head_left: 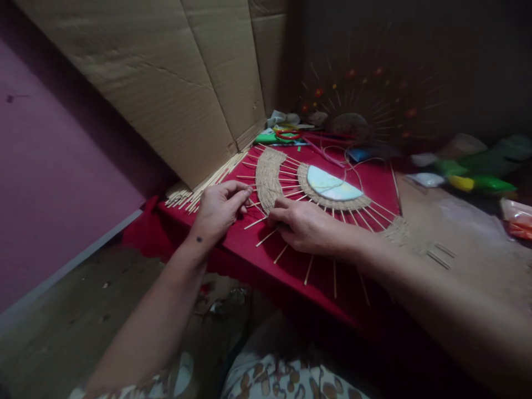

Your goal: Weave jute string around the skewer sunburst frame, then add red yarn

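Note:
A fan-shaped piece of thin wooden sticks (334,280) lies on a red cloth, spreading from a pale half-disc (332,183). Twine is woven over the sticks in an inner ring (305,180) and in an outer band (269,172). My left hand (222,208) is closed in a pinch on a strand of twine at the outer band's left edge. My right hand (305,224) rests over the sticks, fingers curled at the band's lower end. What its fingertips grip is hidden beneath them. Loose twine (361,183) curls across the half-disc.
Several loose sticks (208,185) lie in a pile at left, beside a large cardboard panel (166,72). Red-handled scissors (287,134) are at the back. Colourful packets (474,183) lie at right. A similar decorated fan (353,105) stands behind in shadow.

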Demonstrator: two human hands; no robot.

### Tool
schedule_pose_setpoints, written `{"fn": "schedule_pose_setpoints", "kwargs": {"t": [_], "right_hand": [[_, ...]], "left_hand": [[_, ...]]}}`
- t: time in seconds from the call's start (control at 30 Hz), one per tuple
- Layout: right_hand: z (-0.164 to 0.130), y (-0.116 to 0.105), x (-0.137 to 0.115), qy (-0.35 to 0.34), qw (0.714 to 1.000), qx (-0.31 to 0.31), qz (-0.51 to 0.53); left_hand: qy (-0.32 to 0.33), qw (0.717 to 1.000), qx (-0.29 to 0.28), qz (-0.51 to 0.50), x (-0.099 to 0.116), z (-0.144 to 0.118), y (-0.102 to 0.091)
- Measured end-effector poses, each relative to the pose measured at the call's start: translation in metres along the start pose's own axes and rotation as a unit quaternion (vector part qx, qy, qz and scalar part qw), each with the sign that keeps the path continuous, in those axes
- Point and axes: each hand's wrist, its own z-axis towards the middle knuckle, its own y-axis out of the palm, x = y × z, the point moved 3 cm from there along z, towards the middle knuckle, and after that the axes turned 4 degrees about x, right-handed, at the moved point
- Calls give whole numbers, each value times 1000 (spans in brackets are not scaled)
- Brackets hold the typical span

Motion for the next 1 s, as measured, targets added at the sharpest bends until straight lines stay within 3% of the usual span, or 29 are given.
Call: {"fn": "schedule_pose_setpoints", "kwargs": {"t": [0.2, 0.3, 0.43, 0.57, 0.73, 1.0], "right_hand": [[16, 1, 6, 77, 995, 59, 3], [26, 5, 11, 96, 992, 74, -23], [39, 9, 15, 101, 993, 49, -31], [47, 14, 11, 90, 991, 47, -92], [50, 21, 5, 60, 986, 54, -147], [48, 25, 3, 88, 982, 66, -157]], "left_hand": [[-18, 999, 22, -41, -8, -1, -7], [36, 997, 53, 50, -6, -4, -11], [130, 964, 86, 217, -3, -9, -14], [111, 961, 70, 242, -7, -9, -13], [110, 960, 97, 239, -9, -12, -15], [110, 949, 134, 265, -11, -13, -16]]}}
